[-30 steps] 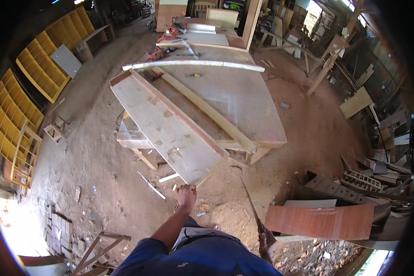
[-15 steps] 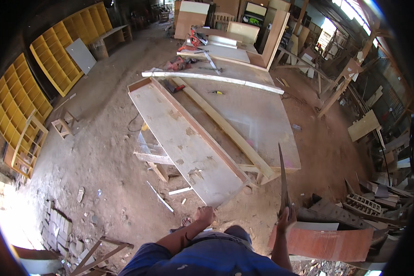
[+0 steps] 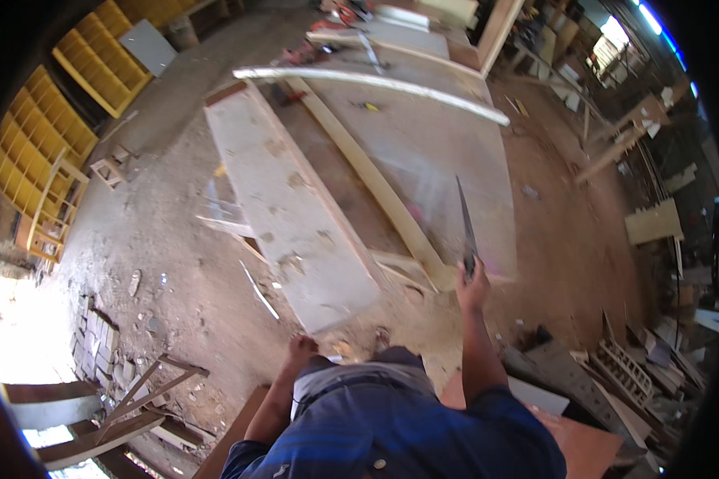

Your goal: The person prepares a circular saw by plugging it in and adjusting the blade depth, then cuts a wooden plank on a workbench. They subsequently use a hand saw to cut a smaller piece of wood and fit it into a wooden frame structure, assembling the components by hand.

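In my right hand [image 3: 473,286] is a handsaw [image 3: 466,215], gripped at its handle with the long tapered blade pointing away from me. It is held up over the near right part of the work table. My left hand [image 3: 302,348] is closed at the near left corner of a long, shallow wooden panel [image 3: 295,207] with a raised edge strip; its fingers are slightly blurred. The panel's pale face is patched with brown marks. It lies slanted along the table's left side. A long bare wooden beam [image 3: 367,176] lies to its right on the table.
A white-edged strip [image 3: 375,81] crosses the table [image 3: 471,168] at the far side, near a small yellow tool [image 3: 366,105]. Yellow shelving [image 3: 40,136] and a small stool [image 3: 113,166] stand left. Scrap wood [image 3: 623,375] is heaped at right; a wooden frame [image 3: 148,391] lies lower left.
The panel's near end has swung left, along with my left hand. My right hand has brought the saw forward and left. The whole view has shifted down toward my body.
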The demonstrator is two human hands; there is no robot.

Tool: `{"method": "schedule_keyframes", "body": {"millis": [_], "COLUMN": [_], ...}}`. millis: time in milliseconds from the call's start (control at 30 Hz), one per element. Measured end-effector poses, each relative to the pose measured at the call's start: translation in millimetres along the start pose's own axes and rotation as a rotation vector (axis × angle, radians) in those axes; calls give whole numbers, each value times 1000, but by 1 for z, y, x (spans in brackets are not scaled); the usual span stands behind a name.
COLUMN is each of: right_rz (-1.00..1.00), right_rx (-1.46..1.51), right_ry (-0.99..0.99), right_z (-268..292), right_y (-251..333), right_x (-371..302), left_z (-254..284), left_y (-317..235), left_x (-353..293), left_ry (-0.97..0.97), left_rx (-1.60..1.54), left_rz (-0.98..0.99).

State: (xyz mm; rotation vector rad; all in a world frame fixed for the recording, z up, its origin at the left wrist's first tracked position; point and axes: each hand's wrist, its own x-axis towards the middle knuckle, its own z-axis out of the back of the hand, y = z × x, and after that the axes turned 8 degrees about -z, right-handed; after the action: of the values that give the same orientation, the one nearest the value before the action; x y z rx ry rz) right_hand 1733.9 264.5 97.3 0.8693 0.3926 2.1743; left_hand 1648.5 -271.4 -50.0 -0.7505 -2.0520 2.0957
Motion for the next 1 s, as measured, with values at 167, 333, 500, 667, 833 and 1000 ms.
{"method": "schedule_keyframes", "body": {"millis": [167, 333, 500, 667, 833, 1000], "right_rz": [54, 109, 103, -76, -456, -727], "right_rx": [-179, -151, -126, 125, 785, 1082], "right_ry": [253, 494, 534, 712, 1227, 1322], "right_z": [-20, -20, -14, -11, 35, 93], "right_y": [-38, -33, -4, -6, 13, 34], "right_x": [23, 13, -35, -25, 6, 2], "left_z": [-42, -47, -38, -35, -18, -9], "left_y": [-43, -49, -55, -75, -79, -151], "left_x": [-25, -35, -35, -33, -34, -9], "left_ry": [-269, -320, -280, -201, -398, -535], "left_rx": [81, 178, 82, 149, 380, 290], "left_rz": [116, 112, 245, 235, 193, 27]}}
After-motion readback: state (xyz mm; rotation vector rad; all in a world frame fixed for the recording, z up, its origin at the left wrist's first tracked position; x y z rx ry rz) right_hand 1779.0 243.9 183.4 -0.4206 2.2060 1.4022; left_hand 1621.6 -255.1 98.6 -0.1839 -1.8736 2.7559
